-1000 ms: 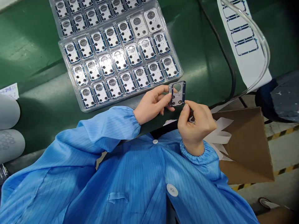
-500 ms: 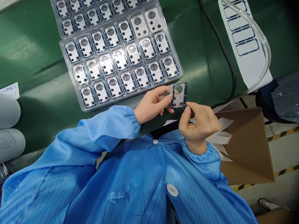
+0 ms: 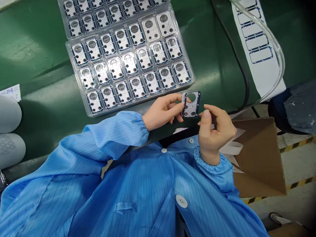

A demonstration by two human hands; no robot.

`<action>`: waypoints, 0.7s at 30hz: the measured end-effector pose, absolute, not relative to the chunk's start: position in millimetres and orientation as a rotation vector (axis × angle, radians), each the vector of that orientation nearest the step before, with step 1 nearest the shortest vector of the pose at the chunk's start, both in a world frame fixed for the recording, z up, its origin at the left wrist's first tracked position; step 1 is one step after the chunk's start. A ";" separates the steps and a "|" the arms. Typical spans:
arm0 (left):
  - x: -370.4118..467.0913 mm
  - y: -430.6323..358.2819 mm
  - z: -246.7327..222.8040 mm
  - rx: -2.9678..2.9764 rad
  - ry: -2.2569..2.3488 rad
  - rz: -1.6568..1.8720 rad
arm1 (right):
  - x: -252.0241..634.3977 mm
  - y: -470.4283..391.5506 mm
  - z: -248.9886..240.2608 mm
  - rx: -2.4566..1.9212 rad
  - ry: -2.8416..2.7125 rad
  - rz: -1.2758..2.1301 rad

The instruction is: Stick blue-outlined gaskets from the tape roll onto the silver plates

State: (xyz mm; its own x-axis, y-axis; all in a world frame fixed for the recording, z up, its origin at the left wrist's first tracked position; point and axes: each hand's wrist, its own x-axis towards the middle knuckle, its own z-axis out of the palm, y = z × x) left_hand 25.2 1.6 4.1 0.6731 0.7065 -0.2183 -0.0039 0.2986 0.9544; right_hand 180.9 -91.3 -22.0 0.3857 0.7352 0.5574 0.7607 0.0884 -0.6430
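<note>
My left hand (image 3: pixel 164 110) grips a small metal plate (image 3: pixel 190 110) by its left edge, thumb in front and fingers behind. The plate stands tilted up, with a large round hole, smaller holes and a dark blue gasket along its border. Just right of it is my right hand (image 3: pixel 216 130), its thumb and forefinger apart and nothing visible between them. Other fingertips of that hand lie close to the plate's lower right corner; whether they touch it I cannot tell. Beyond both hands, a clear plastic tray (image 3: pixel 85 110) holds rows of similar plates, most with dark blue borders.
A second tray (image 3: pixel 64 24) of plates adjoins at the back. A white sheet with blue gaskets (image 3: pixel 261 55) lies at right, crossed by a clear hose (image 3: pixel 281 62). A black cable (image 3: pixel 234 46) runs beside it. Below stands a cardboard box (image 3: pixel 261 158) with paper strips. White rolls (image 3: pixel 11 149) sit at left.
My right hand has drawn slightly right from the plate's lower corner, and its thumb and forefinger have parted. The plate in my left hand has shifted slightly right and down.
</note>
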 end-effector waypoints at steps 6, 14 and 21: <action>22.8 1.3 5.3 1.211 0.679 0.525 | 182.0 -91.7 -21.0 -1.603 -1.190 0.323; 22.7 1.0 4.1 1.301 0.673 0.468 | 187.9 -84.0 -12.4 -1.591 -1.315 0.280; 20.9 0.3 3.9 1.360 0.663 0.435 | 187.0 -79.1 -7.7 -1.524 -1.301 0.254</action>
